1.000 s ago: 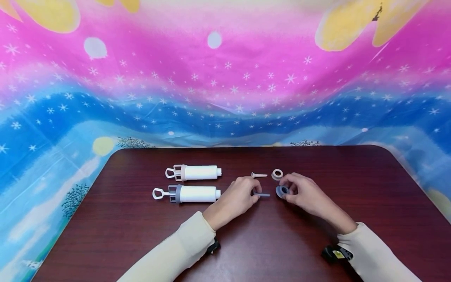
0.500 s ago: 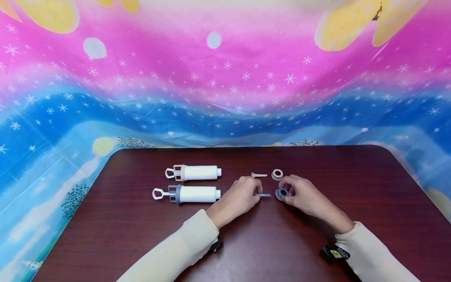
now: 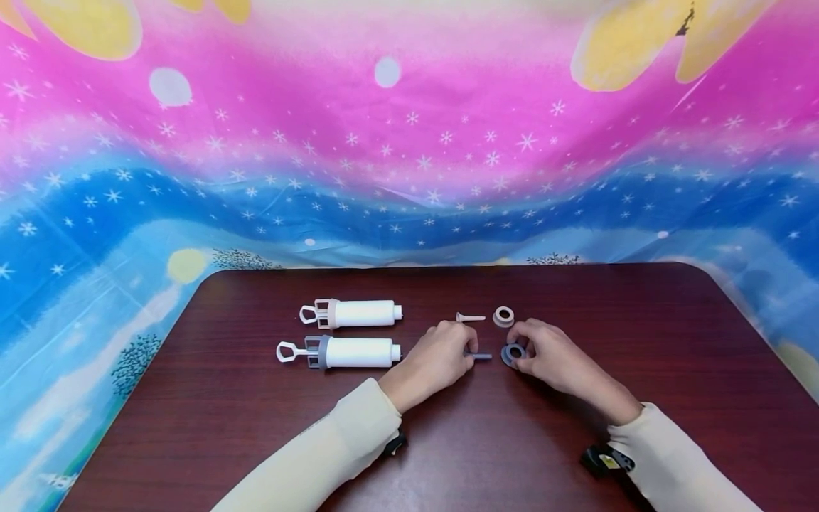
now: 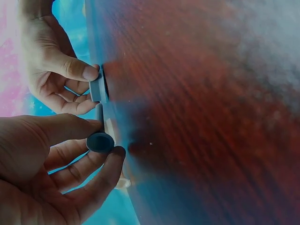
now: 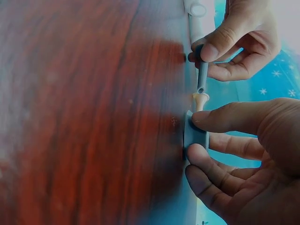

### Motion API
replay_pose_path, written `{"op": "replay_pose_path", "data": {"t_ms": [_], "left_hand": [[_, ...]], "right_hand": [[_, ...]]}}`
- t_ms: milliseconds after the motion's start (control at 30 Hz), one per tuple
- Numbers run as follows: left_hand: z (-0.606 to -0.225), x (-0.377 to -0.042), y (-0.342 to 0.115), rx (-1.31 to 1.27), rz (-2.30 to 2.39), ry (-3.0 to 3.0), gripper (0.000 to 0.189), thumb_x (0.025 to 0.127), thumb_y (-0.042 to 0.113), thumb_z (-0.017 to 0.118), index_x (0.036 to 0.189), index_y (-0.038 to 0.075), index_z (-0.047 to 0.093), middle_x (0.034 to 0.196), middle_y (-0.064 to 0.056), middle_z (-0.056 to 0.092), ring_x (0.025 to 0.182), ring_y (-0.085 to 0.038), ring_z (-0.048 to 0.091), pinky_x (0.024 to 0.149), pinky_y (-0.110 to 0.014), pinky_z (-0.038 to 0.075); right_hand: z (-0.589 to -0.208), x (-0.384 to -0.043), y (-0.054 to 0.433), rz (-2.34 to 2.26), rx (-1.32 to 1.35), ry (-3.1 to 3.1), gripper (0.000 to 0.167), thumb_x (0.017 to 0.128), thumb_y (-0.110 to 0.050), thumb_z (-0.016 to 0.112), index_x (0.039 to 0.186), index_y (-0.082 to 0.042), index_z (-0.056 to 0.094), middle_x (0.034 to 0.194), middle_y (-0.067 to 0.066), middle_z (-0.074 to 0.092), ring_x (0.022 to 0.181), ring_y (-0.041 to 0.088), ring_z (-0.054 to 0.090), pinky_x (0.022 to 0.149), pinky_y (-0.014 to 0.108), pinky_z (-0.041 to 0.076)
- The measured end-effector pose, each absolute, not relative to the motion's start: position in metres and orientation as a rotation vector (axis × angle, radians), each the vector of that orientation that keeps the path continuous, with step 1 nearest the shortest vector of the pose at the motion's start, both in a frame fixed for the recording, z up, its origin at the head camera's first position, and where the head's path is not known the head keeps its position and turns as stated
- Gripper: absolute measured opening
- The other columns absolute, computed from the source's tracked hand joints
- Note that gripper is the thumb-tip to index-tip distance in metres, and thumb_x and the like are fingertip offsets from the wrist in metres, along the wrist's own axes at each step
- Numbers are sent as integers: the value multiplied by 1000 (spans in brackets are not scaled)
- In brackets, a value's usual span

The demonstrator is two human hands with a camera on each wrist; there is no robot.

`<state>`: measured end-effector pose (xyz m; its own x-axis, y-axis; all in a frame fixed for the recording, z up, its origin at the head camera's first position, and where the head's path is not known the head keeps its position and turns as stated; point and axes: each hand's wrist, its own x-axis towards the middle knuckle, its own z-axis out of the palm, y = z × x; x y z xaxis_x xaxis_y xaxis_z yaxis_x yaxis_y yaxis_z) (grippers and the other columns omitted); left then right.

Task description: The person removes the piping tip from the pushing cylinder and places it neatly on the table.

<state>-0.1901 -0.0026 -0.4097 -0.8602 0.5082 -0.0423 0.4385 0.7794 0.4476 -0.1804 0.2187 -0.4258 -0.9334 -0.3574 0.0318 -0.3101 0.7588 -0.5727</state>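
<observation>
My left hand point(image 3: 441, 359) pinches a small grey tube-shaped nozzle point(image 5: 202, 77) near its flared round end point(image 4: 100, 142), and its narrow end points right. Thumb and fingers of my right hand point(image 3: 559, 363) hold a grey flanged ring point(image 3: 512, 354) by its edge, low over the tabletop. A short gap separates nozzle tip and ring in the head view. Behind them lie a matching cream nozzle point(image 3: 470, 318) and a cream ring point(image 3: 503, 317).
Two white syringe-like cylinders with pull handles lie on the left, one with a cream collar point(image 3: 332, 313), the other with a grey collar point(image 3: 325, 352). The dark red wooden table point(image 3: 461, 448) ends at a patterned cloth backdrop point(image 3: 409, 178).
My left hand has shifted slightly right with the grey nozzle. The grey ring has tilted a little in my right hand, which otherwise barely moved.
</observation>
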Motion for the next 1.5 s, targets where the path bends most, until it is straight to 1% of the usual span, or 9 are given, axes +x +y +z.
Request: {"op": "replay_pose_path", "data": {"t_ms": [167,333,467,667,800,933,1100,1367,1500], "left_hand": [[-412,-191,-2,742,588,2836,5,93,14,76,90,17,73,85,5,70,75,-15,64,67,-34,53],[-413,-192,-3,741,569,2846,5,93,16,77,89,18,74,85,6,70,75,-15,65,66,-36,54],[-415,-193,-3,746,576,2847,6,92,15,77,88,18,74,85,5,70,74,-15,65,66,-34,54],[-416,-194,-3,766,631,2812,6,92,10,75,89,14,74,83,4,70,72,-12,62,67,-27,51],[-416,-195,-2,763,645,2799,7,93,9,75,88,14,73,84,4,70,71,-11,61,67,-26,50],[-416,-196,-2,761,644,2793,7,93,9,75,88,14,74,85,4,70,71,-11,61,67,-25,50],[-417,-196,-2,755,640,2782,5,92,12,76,89,15,75,83,6,68,70,-10,59,65,-26,49],[-416,-196,-1,728,600,2796,4,92,17,78,91,17,74,84,7,68,70,-11,59,63,-30,49],[-416,-196,-2,722,589,2810,6,92,20,80,94,18,74,85,8,68,71,-12,61,63,-32,50]], "right_hand": [[-425,-180,218,-909,-544,2862,21,84,2,77,98,-10,69,90,2,59,74,10,55,65,26,45],[-424,-179,217,-902,-534,2860,22,84,2,78,99,-11,69,91,2,60,75,10,55,65,27,46],[-424,-180,217,-900,-534,2862,22,83,2,78,99,-11,69,91,2,60,74,10,55,65,27,46],[-425,-180,217,-897,-533,2858,22,84,2,78,99,-11,69,90,2,59,75,10,55,66,27,45],[-425,-180,217,-898,-530,2857,22,84,2,78,99,-11,69,90,1,59,75,11,55,66,27,45],[-425,-180,217,-901,-529,2854,22,84,1,78,99,-11,69,90,1,59,75,11,55,65,27,45],[-425,-180,217,-902,-520,2856,22,84,1,78,100,-11,69,90,2,59,75,11,55,65,27,45],[-425,-179,217,-897,-505,2856,24,84,0,80,103,-10,69,91,2,60,76,11,55,66,27,45],[-426,-179,218,-904,-509,2864,27,82,-3,83,105,-8,69,91,2,60,76,10,56,66,27,46]]}}
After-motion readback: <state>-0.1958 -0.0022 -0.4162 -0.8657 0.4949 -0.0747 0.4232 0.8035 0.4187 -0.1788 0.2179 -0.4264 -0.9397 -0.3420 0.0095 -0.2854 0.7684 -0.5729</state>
